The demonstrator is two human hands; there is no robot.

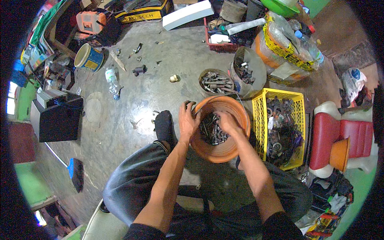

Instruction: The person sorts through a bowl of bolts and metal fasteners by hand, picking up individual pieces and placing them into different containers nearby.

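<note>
An orange plastic bucket [220, 156] stands between my knees, with a thin wire handle along its right side. In its bottom lies a heap of bolts and small metal parts [213, 132]. At the left rim is my left hand [189, 120], gripping the edge with the thumb towards the inside. My right hand [227, 122] reaches into the bucket, fingers at the heap; whether they hold a piece is hidden. Just beyond stand a round tub of large bolts [216, 82] and a taller grey bucket [258, 67] with metal parts inside.
A yellow plastic crate [277, 93] of mixed parts stands to the right, near a red-and-white seat [324, 141]. Leftward on the concrete floor are a plastic bottle [112, 81], a blue tub [94, 58], a brass-coloured fitting [173, 78] and a black box [57, 120].
</note>
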